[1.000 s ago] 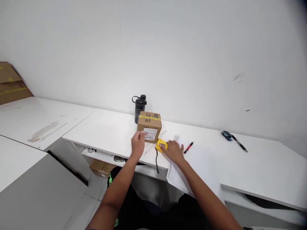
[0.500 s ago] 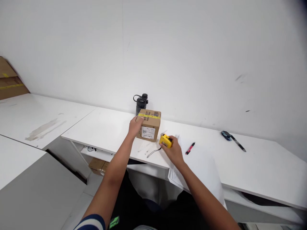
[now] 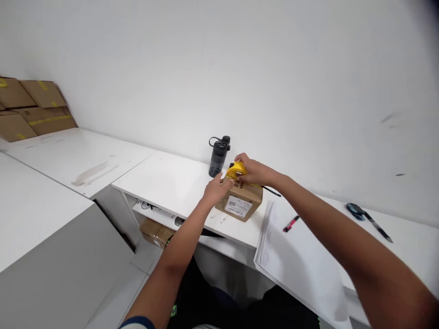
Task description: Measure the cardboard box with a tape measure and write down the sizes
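tape measure: yellow plastic tape measure point(image 3: 235, 171), centre of the frame, held at the top far-left edge of the small brown cardboard box point(image 3: 240, 201) that sits on the white desk point(image 3: 171, 183).
right hand: your right hand point(image 3: 255, 172) is closed around the tape measure's case, pressing it to the box top.
left hand: your left hand point(image 3: 216, 189) rests on the box's near-left top corner, fingers pinched narrow; you cannot tell whether they grip the tape's tip or just steady the box.
around it: black water bottle point(image 3: 218, 156) stands just behind the box to the left; pink pen point(image 3: 291, 223) and a stack of white paper point(image 3: 295, 260) lie lower right, the paper overhanging the desk edge.
risk: the box looks light, so a hard pull could slide it into the bottle or skew your reading; if the tip slips off the corner, the blade may snap back; your right forearm could nudge the overhanging paper off.
change: half a second ago the tape measure sat low on the desk beside the box; you have lifted it onto the top, and your left hand has shifted along the corner.
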`<action>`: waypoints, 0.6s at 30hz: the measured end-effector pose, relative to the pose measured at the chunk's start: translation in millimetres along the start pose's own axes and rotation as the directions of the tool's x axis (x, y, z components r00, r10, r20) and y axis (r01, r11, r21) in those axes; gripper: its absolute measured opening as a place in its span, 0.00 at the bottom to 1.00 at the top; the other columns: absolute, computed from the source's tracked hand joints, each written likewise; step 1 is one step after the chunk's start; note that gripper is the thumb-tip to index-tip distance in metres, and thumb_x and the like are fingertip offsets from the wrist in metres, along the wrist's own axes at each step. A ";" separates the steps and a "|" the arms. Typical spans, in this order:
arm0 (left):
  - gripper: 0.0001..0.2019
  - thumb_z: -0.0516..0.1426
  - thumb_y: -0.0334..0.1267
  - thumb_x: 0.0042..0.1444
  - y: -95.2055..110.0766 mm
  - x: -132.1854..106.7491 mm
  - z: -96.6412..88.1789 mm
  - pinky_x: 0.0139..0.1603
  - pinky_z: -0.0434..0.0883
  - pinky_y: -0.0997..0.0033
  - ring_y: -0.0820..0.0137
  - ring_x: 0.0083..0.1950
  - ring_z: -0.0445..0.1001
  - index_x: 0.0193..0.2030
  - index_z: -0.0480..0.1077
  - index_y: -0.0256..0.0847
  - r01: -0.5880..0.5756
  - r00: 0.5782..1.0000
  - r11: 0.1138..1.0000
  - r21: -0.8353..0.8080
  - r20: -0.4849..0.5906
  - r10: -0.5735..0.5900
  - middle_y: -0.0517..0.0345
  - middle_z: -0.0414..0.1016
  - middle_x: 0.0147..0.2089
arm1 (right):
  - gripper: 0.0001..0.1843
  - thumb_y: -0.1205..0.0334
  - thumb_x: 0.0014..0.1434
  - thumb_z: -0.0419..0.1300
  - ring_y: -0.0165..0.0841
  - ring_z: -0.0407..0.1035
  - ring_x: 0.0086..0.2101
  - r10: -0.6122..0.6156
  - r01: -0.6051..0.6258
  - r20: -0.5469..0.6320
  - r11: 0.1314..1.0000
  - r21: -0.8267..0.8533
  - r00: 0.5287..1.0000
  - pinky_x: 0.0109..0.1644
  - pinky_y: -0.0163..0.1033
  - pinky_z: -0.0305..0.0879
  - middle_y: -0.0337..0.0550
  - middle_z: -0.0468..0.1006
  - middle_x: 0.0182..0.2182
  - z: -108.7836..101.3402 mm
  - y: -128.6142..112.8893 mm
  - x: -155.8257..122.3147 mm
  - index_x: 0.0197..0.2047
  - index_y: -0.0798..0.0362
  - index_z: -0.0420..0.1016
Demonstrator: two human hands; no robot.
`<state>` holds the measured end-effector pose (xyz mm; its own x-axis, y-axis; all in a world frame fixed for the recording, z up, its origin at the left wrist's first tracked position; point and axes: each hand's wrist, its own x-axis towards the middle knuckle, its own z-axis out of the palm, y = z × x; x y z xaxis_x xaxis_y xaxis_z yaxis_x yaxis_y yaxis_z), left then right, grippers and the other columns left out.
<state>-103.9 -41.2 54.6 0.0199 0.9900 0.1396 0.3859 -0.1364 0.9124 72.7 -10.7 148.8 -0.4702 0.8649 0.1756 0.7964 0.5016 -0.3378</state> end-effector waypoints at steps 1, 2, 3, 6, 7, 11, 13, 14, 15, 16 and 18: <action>0.36 0.58 0.58 0.54 -0.3 0.3 1.1 0.54 0.69 0.59 0.51 0.56 0.75 0.66 0.63 0.44 0.014 1.000 1.000 -0.007 -0.006 -0.014 0.45 0.76 0.58 | 0.35 0.62 0.49 0.64 0.40 0.73 0.35 -0.007 0.008 0.036 1.000 -0.013 0.999 0.36 0.40 0.66 0.44 0.79 0.38 0.7 1.2 3.7 0.60 0.47 0.61; 0.36 0.58 0.57 0.53 -0.6 1.1 2.6 0.54 0.69 0.58 0.52 0.55 0.76 0.67 0.62 0.46 0.017 1.000 1.000 -0.013 -0.009 -0.017 0.48 0.77 0.57 | 0.33 0.61 0.49 0.64 0.41 0.73 0.36 -0.025 0.026 0.049 0.999 -0.025 0.998 0.36 0.41 0.67 0.45 0.79 0.39 0.9 2.4 7.0 0.59 0.47 0.63; 0.33 0.58 0.57 0.54 -0.8 2.0 4.5 0.53 0.70 0.58 0.53 0.54 0.77 0.65 0.64 0.48 0.012 1.000 1.000 -0.020 -0.010 -0.012 0.50 0.79 0.55 | 0.32 0.60 0.50 0.65 0.42 0.73 0.37 -0.050 0.051 0.048 0.998 -0.027 0.998 0.38 0.42 0.67 0.46 0.79 0.41 0.6 3.5 10.0 0.58 0.47 0.65; 0.25 0.56 0.54 0.56 -2.2 2.9 11.4 0.52 0.71 0.61 0.56 0.50 0.78 0.59 0.70 0.50 -0.011 1.000 0.998 -0.068 -0.004 0.011 0.56 0.81 0.49 | 0.31 0.59 0.51 0.65 0.43 0.74 0.42 -0.085 0.085 0.031 0.996 0.017 0.996 0.44 0.45 0.68 0.46 0.79 0.47 0.0 6.0 16.5 0.59 0.44 0.69; 0.23 0.55 0.53 0.58 -2.8 2.3 13.9 0.52 0.71 0.61 0.57 0.50 0.78 0.58 0.71 0.49 -0.017 1.000 0.995 -0.094 -0.002 0.017 0.56 0.81 0.49 | 0.31 0.59 0.51 0.64 0.43 0.74 0.44 -0.083 0.083 0.022 0.996 0.039 0.996 0.45 0.46 0.69 0.45 0.79 0.49 0.4 6.8 17.3 0.60 0.43 0.70; 0.22 0.52 0.48 0.62 -4.9 -1.2 24.1 0.56 0.70 0.60 0.58 0.55 0.76 0.60 0.70 0.47 -0.062 0.995 0.984 -0.167 -0.086 0.048 0.55 0.79 0.54 | 0.30 0.57 0.51 0.65 0.44 0.72 0.50 -0.096 0.100 -0.036 0.989 0.107 0.995 0.52 0.49 0.68 0.43 0.77 0.55 2.6 16.1 8.6 0.59 0.42 0.72; 0.22 0.51 0.47 0.62 -4.7 -1.3 28.2 0.59 0.68 0.60 0.58 0.59 0.73 0.61 0.70 0.47 -0.085 0.987 0.983 -0.163 -0.149 0.060 0.55 0.76 0.59 | 0.29 0.54 0.52 0.64 0.45 0.71 0.52 -0.086 0.093 -0.063 0.987 0.130 0.994 0.52 0.48 0.69 0.43 0.76 0.56 1.8 28.0 -5.7 0.59 0.43 0.73; 0.23 0.52 0.46 0.62 -4.5 -0.8 29.8 0.61 0.67 0.60 0.58 0.61 0.71 0.62 0.69 0.46 -0.089 0.984 0.983 -0.162 -0.167 0.062 0.55 0.74 0.61 | 0.29 0.53 0.52 0.64 0.46 0.71 0.52 -0.066 0.075 -0.073 0.987 0.142 0.995 0.51 0.48 0.70 0.43 0.76 0.57 0.5 36.1 -15.4 0.59 0.43 0.73; 0.23 0.52 0.45 0.62 -4.3 0.1 30.9 0.62 0.67 0.60 0.58 0.62 0.70 0.62 0.69 0.46 -0.090 0.983 0.982 -0.166 -0.171 0.061 0.55 0.73 0.62 | 0.30 0.52 0.52 0.64 0.46 0.70 0.52 -0.038 0.050 -0.082 0.986 0.156 0.996 0.50 0.48 0.70 0.43 0.75 0.57 -1.2 45.3 -26.8 0.59 0.43 0.73; 0.23 0.52 0.45 0.62 -4.0 1.1 31.6 0.62 0.66 0.59 0.57 0.63 0.70 0.63 0.69 0.46 -0.087 0.985 0.981 -0.176 -0.165 0.058 0.55 0.73 0.62 | 0.30 0.50 0.52 0.64 0.46 0.70 0.52 -0.005 0.021 -0.093 0.985 0.171 0.996 0.49 0.47 0.71 0.42 0.75 0.58 -3.1 55.3 -39.3 0.59 0.43 0.73; 0.24 0.53 0.45 0.62 -3.5 3.3 32.0 0.63 0.66 0.58 0.57 0.63 0.69 0.64 0.68 0.45 -0.079 0.989 0.976 -0.203 -0.137 0.052 0.54 0.74 0.62 | 0.31 0.48 0.52 0.65 0.46 0.71 0.51 0.063 -0.039 -0.118 0.980 0.194 0.991 0.49 0.47 0.71 0.42 0.74 0.58 -7.2 75.2 -66.1 0.59 0.42 0.73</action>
<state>-75.7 -36.4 39.6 -0.0864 0.9675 0.2377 0.1883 -0.2184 0.9575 166.5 -30.0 118.5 -0.3709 0.8909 0.2623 0.7255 0.4543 -0.5170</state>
